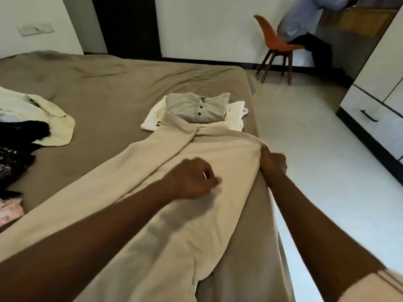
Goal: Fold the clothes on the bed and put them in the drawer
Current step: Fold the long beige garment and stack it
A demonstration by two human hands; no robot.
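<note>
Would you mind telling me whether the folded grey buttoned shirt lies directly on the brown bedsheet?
No, the grey buttoned shirt rests on a folded white garment, which lies on the bedsheet.

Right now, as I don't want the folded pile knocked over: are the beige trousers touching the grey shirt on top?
Touching. In the head view, one leg of the beige trousers overlaps the grey shirt at its near edge.
</note>
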